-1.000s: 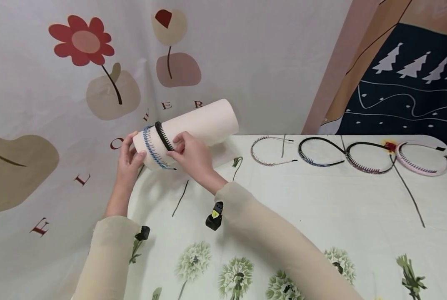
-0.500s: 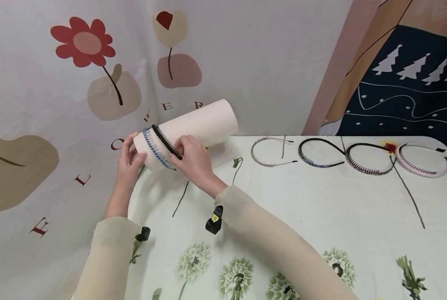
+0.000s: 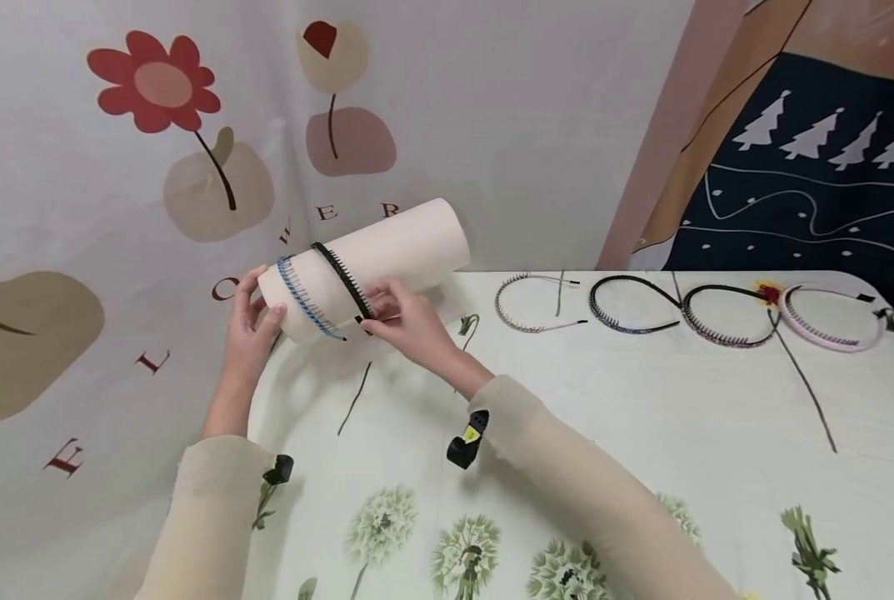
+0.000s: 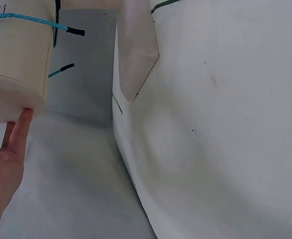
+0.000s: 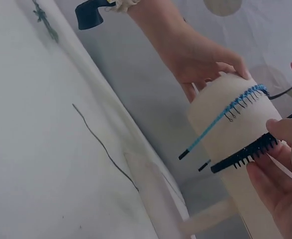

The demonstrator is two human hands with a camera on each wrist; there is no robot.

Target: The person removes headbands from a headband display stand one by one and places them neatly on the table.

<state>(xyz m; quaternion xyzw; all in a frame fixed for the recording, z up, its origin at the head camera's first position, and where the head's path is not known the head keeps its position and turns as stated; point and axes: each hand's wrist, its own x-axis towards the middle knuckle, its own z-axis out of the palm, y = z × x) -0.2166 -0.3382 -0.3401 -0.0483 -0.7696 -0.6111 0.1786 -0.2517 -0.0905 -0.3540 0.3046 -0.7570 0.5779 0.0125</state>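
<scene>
A white cylindrical headband stand (image 3: 409,242) is tilted, its right end higher, in the head view. My left hand (image 3: 248,329) grips its left end, thumb on the front and fingers round the far edge. A blue toothed headband (image 3: 300,296) wraps the cylinder close to that hand; its dark tips show in the left wrist view. To the right of it, a black toothed headband (image 3: 343,279) lies over the cylinder. My right hand (image 3: 409,321) pinches the lower end of this black headband (image 5: 250,152) between thumb and fingers.
On the white floral cloth (image 3: 566,400) to the right lie a thin pale headband (image 3: 502,308), two dark headbands (image 3: 604,312) (image 3: 705,332) and a pink headband (image 3: 829,342), in a row. A printed wall cloth (image 3: 506,125) hangs close behind the stand.
The right hand has moved right, taking the black headband a little further along the cylinder, away from the blue one. My left hand keeps its grip on the stand's end.
</scene>
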